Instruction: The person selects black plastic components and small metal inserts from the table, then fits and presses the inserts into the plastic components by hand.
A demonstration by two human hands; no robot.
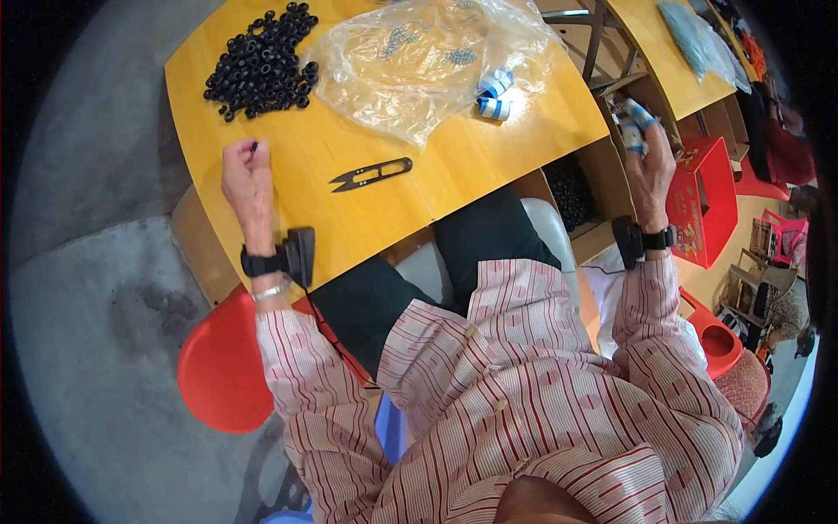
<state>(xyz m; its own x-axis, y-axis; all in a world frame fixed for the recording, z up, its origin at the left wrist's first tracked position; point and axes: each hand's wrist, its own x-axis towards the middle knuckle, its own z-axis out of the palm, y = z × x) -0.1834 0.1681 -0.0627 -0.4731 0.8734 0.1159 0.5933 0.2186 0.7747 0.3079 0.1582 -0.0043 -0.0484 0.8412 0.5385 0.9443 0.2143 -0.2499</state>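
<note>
My left hand (248, 182) is at the left of the yellow table (323, 236), thumb and finger pinched on a small black ring (255, 147). Just beyond it lies a loose pile of small black rings (262, 65). My right hand (651, 170) is off the table's right edge, over an open cardboard box (659, 100). Blue-and-white wraps cover some of its fingers, which look stretched and apart; I make out nothing held there. Black thread snips (374, 175) lie between the hands, nearer the left.
A clear plastic bag (375, 87) with small metal pieces spreads across the far table, blue-and-white striped rolls (494, 108) beside it. Another cardboard box (572, 192) holds many black pieces below the right edge. A red box (701, 205) stands further right, a red stool (225, 367) at left.
</note>
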